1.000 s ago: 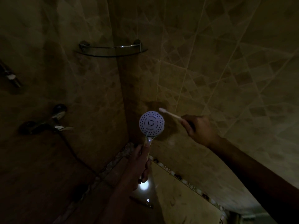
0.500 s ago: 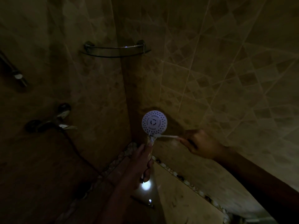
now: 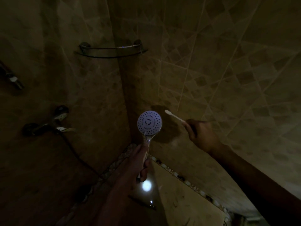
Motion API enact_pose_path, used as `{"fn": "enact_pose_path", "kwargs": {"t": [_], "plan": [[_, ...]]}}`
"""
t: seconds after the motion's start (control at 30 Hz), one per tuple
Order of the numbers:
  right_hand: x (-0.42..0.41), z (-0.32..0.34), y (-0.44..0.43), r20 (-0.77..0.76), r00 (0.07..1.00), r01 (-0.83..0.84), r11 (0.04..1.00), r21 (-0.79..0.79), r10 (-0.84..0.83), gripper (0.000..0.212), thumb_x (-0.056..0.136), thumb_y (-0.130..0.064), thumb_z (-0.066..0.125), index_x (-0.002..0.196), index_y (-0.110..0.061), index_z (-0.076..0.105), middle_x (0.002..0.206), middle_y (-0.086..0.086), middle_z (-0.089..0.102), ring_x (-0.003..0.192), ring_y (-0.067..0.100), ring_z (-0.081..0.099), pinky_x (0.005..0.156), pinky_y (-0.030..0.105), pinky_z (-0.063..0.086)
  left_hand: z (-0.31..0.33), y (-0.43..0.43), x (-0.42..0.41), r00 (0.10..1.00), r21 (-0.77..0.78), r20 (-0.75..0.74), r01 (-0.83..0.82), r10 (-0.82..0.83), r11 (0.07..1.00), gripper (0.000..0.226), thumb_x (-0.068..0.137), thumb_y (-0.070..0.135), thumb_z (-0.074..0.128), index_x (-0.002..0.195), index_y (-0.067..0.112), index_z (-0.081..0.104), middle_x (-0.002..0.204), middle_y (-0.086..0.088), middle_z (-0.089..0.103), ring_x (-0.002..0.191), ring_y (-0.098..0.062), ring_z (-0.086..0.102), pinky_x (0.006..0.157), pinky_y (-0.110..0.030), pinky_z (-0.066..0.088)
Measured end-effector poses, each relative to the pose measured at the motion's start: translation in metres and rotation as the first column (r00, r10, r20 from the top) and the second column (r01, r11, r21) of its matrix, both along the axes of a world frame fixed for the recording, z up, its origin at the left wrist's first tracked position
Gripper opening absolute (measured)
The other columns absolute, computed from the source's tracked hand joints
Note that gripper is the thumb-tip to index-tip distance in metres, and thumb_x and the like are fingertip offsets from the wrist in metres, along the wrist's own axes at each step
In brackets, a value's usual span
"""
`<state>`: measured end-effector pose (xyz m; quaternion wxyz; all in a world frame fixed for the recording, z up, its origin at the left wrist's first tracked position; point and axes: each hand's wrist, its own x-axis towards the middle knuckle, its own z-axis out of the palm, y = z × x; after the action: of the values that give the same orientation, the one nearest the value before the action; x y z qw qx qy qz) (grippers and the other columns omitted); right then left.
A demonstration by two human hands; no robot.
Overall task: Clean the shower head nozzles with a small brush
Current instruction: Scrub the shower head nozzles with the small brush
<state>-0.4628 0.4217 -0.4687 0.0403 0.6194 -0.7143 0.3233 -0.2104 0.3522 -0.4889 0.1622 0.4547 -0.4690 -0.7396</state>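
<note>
A round white shower head (image 3: 149,122) with several dark nozzle holes faces me in the dim shower corner. My left hand (image 3: 139,162) grips its chrome handle from below and holds it upright. My right hand (image 3: 202,136) grips the handle of a small white brush (image 3: 173,116). The brush head points up and left. It sits just right of the shower head's upper rim, apart from it.
A glass corner shelf (image 3: 112,50) hangs on the tiled walls above. A chrome mixer tap (image 3: 53,123) with its dark hose (image 3: 78,157) is on the left wall. A bright light spot (image 3: 146,186) glares on the floor below my left hand.
The brush was at the bottom of the shower head half a second ago. My right hand has lifted it up and to the right, off the head.
</note>
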Motion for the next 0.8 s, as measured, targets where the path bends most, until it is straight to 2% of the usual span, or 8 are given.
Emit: {"fn": "enact_pose_path", "kwargs": {"t": [0.1, 0.17, 0.23, 0.33, 0.4, 0.5, 0.7, 0.8], "plan": [[0.009, 0.007, 0.007, 0.019, 0.977, -0.211, 0.977, 0.022, 0.211, 0.021, 0.100, -0.022, 0.056, 0.090, -0.014, 0.072, 0.068, -0.014, 0.060, 0.053, -0.006, 0.052, 0.053, 0.010, 0.038, 0.000, 0.001, 0.001, 0.999, -0.033, 0.034, -0.018, 0.019, 0.999, 0.042, 0.095, 0.054, 0.045, 0.099, 0.012, 0.052, 0.049, 0.004, 0.043, 0.028, -0.010, 0.029, 0.041, -0.014, 0.024], [0.015, 0.002, 0.010, -0.022, 0.938, -0.339, 0.928, 0.154, 0.347, 0.022, 0.101, -0.027, 0.054, 0.091, -0.017, 0.072, 0.068, -0.010, 0.064, 0.052, -0.003, 0.056, 0.050, 0.015, 0.044, -0.002, 0.002, 0.001, 0.999, -0.058, 0.038, -0.010, 0.012, 0.998, 0.041, 0.095, 0.055, 0.044, 0.100, 0.015, 0.053, 0.050, 0.003, 0.043, 0.028, -0.010, 0.029, 0.042, -0.014, 0.025], [0.009, -0.001, 0.005, -0.063, 0.957, -0.271, 0.951, 0.147, 0.283, 0.026, 0.101, -0.029, 0.052, 0.089, -0.016, 0.071, 0.064, -0.006, 0.064, 0.048, 0.001, 0.052, 0.047, 0.020, 0.043, -0.002, 0.003, 0.000, 0.999, -0.078, 0.054, -0.003, 0.007, 0.997, 0.039, 0.093, 0.060, 0.044, 0.090, 0.023, 0.057, 0.050, 0.003, 0.044, 0.028, -0.010, 0.030, 0.042, -0.015, 0.025], [0.003, 0.007, -0.004, -0.021, 0.997, -0.077, 0.996, -0.036, 0.076, 0.022, 0.100, -0.019, 0.056, 0.083, -0.015, 0.070, 0.063, -0.011, 0.056, 0.047, -0.009, 0.041, 0.048, 0.015, 0.037, -0.002, 0.003, 0.000, 0.998, -0.111, 0.060, -0.007, 0.013, 0.994, 0.049, 0.093, 0.060, 0.043, 0.090, 0.012, 0.053, 0.049, 0.002, 0.043, 0.028, -0.011, 0.032, 0.042, -0.016, 0.025], [0.006, 0.009, -0.003, -0.023, 0.984, -0.175, 0.984, -0.038, 0.174, 0.020, 0.099, -0.019, 0.058, 0.084, -0.015, 0.071, 0.064, -0.014, 0.055, 0.048, -0.009, 0.043, 0.050, 0.010, 0.038, -0.003, 0.004, 0.000, 0.997, -0.129, 0.071, -0.016, 0.026, 0.992, 0.050, 0.094, 0.057, 0.043, 0.094, 0.008, 0.051, 0.048, 0.002, 0.043, 0.029, -0.011, 0.032, 0.042, -0.016, 0.024], [0.014, 0.001, 0.004, -0.042, 0.925, -0.366, 0.915, 0.169, 0.378, 0.031, 0.102, -0.036, 0.050, 0.089, -0.019, 0.073, 0.065, -0.010, 0.065, 0.050, 0.000, 0.055, 0.049, 0.014, 0.040, -0.006, 0.006, 0.002, 0.997, -0.151, 0.070, 0.001, 0.010, 0.989, 0.048, 0.096, 0.053, 0.043, 0.105, 0.007, 0.051, 0.049, 0.002, 0.045, 0.029, -0.012, 0.033, 0.042, -0.016, 0.026], [0.000, 0.007, -0.009, -0.056, 0.997, -0.057, 0.998, -0.040, 0.055, 0.045, 0.100, -0.042, 0.041, 0.083, -0.014, 0.073, 0.062, -0.011, 0.060, 0.047, -0.002, 0.044, 0.049, 0.010, 0.030, -0.003, 0.007, 0.004, 0.996, -0.187, 0.084, 0.004, 0.012, 0.982, 0.050, 0.093, 0.059, 0.045, 0.098, 0.010, 0.051, 0.053, -0.002, 0.043, 0.030, -0.012, 0.033, 0.040, -0.016, 0.025], [0.008, 0.005, -0.004, 0.009, 0.959, -0.284, 0.956, 0.078, 0.284, 0.035, 0.102, -0.037, 0.047, 0.085, -0.017, 0.071, 0.061, -0.008, 0.061, 0.047, 0.002, 0.051, 0.046, 0.019, 0.038, -0.005, 0.009, 0.004, 0.997, -0.209, 0.074, 0.007, 0.008, 0.978, 0.051, 0.096, 0.053, 0.044, 0.102, 0.003, 0.049, 0.053, -0.003, 0.041, 0.029, -0.011, 0.032, 0.038, -0.014, 0.025]]}}
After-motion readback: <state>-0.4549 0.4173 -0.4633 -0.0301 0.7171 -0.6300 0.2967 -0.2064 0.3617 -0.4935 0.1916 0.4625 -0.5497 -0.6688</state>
